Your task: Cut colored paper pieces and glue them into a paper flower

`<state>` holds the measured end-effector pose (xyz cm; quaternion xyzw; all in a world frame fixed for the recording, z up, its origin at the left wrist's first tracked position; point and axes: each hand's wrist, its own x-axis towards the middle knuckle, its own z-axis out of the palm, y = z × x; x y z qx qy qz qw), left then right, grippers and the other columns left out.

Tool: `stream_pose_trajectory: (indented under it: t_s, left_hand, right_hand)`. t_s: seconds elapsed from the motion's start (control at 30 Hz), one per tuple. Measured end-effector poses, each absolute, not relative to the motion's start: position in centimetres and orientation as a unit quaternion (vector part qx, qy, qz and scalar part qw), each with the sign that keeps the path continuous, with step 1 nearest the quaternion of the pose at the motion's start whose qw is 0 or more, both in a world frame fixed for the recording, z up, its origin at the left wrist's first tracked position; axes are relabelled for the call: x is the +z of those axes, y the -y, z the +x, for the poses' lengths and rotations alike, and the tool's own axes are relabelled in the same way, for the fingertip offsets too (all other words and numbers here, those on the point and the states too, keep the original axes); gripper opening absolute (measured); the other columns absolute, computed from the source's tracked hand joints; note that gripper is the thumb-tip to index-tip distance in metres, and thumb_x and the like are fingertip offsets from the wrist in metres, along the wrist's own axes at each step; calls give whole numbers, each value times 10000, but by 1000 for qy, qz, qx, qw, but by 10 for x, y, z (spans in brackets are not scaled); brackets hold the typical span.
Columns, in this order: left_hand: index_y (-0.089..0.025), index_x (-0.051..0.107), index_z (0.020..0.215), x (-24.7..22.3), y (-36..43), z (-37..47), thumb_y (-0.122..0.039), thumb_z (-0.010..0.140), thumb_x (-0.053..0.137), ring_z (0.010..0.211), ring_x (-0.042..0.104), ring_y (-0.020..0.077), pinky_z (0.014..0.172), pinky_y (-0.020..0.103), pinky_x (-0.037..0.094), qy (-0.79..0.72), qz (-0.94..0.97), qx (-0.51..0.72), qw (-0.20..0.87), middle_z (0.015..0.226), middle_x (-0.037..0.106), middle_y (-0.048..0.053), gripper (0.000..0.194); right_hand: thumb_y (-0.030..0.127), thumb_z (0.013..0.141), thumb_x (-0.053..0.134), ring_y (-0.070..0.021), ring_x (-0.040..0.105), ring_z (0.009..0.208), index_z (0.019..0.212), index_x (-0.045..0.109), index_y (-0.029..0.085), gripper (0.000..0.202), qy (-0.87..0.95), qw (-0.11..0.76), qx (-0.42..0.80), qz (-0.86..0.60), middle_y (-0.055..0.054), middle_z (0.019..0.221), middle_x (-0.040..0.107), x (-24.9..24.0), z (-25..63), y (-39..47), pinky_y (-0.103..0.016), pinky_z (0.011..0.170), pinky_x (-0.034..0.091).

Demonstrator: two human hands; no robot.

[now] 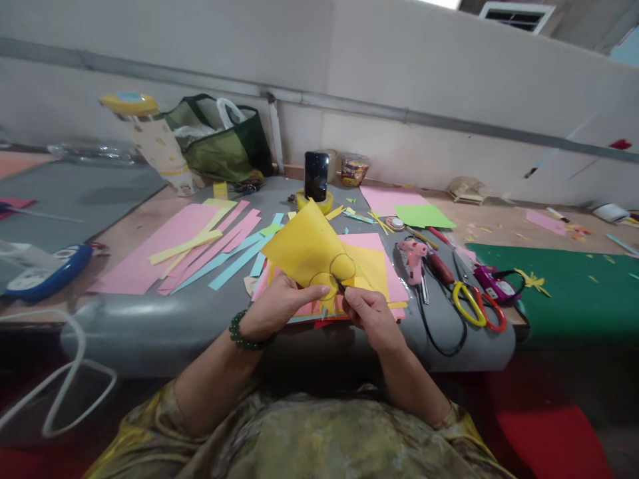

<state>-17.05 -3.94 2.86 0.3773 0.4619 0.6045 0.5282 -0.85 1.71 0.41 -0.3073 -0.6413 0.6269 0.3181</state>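
Note:
My left hand (279, 306) grips a sheet of yellow paper (307, 239), thumb pressed on top near its lower edge. Circles are drawn in dark line on this sheet, and its lower edge is cut unevenly. My right hand (372, 313) is closed around what look like small scissors (341, 287); their dark blades meet the paper between two circles, and the handles are hidden by my fingers. Beneath both hands lies a stack of pink (367, 241) and yellow sheets at the table's front edge.
Pink and blue paper strips (232, 265) lie to the left. On the right are a pink glue gun (413, 256), scissors with yellow and orange handles (472, 306) and a purple device (494, 285). A phone (316, 176) stands behind, near a green bag (224, 143).

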Motion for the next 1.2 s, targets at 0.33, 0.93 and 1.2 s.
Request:
stream_pose_trajectory:
  t_s: [0.33, 0.93, 1.2]
  left_hand:
    - [-151, 736, 1068, 31, 40, -174, -430, 620, 859, 1156, 650, 324, 983, 399, 530, -490, 431, 559, 512, 1088, 769, 94, 542]
    - [-177, 739, 935, 33, 36, -190, -333, 672, 789, 981, 687, 251, 891, 340, 541, -469, 506, 447, 570, 978, 778, 40, 310]
    - [-162, 730, 967, 35, 35, -193, -344, 669, 817, 1013, 665, 248, 898, 339, 528, -465, 513, 424, 584, 1026, 764, 65, 360]
  right_hand:
    - [764, 736, 610, -66, 257, 452, 488, 405, 208, 643, 639, 329, 629, -297, 54, 479, 328, 4, -9, -16, -258, 431, 177]
    - [737, 799, 564, -81, 260, 502, 517, 392, 210, 622, 689, 286, 611, -267, 53, 511, 311, 6, 3, -18, -270, 474, 190]
    - [729, 815, 547, -78, 247, 476, 500, 378, 215, 626, 700, 289, 599, -260, 58, 481, 301, 8, 4, -18, -274, 476, 201]
